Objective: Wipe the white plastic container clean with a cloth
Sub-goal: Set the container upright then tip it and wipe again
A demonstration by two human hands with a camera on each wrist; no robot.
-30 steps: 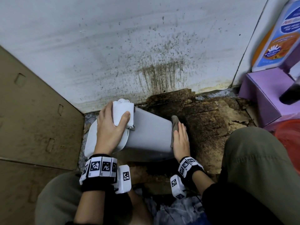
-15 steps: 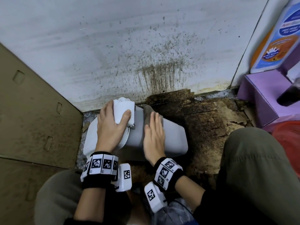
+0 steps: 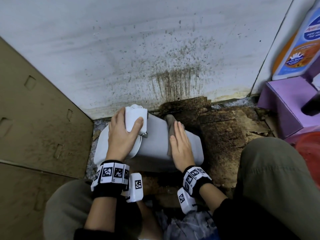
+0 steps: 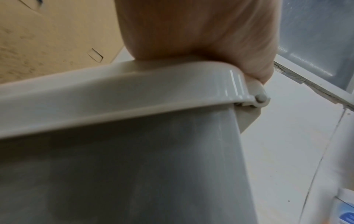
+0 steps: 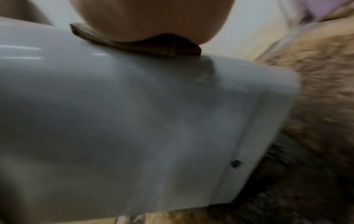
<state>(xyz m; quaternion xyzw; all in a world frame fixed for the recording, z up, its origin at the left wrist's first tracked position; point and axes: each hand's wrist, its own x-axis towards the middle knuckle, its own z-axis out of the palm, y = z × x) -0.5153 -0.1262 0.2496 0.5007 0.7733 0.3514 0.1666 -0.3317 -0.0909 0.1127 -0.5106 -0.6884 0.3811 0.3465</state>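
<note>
A white plastic container (image 3: 155, 139) lies on its side on the stained floor, lid end to the left. My left hand (image 3: 123, 134) grips the lid's white flap (image 3: 136, 116), thumb on the near face. My right hand (image 3: 180, 144) lies flat with straight fingers on a brown cloth (image 3: 170, 123), pressing it onto the container's upper side near its base end. In the left wrist view the lid rim (image 4: 134, 94) and hinge pin (image 4: 260, 97) show under my left hand (image 4: 191, 30). In the right wrist view the cloth (image 5: 145, 44) is squashed between palm and container (image 5: 134, 113).
A spattered white wall (image 3: 155, 49) stands right behind the container. A cardboard panel (image 3: 34, 118) closes off the left. A purple box (image 3: 290, 108), a bottle (image 3: 301, 42) and something red (image 3: 310, 148) sit at the right. Dirty torn cardboard (image 3: 225, 132) covers the floor. My knees flank the container.
My right hand with the cloth slid from the container's base end left to beside the lid, then back right toward the base. The left hand has kept its grip on the lid flap.
</note>
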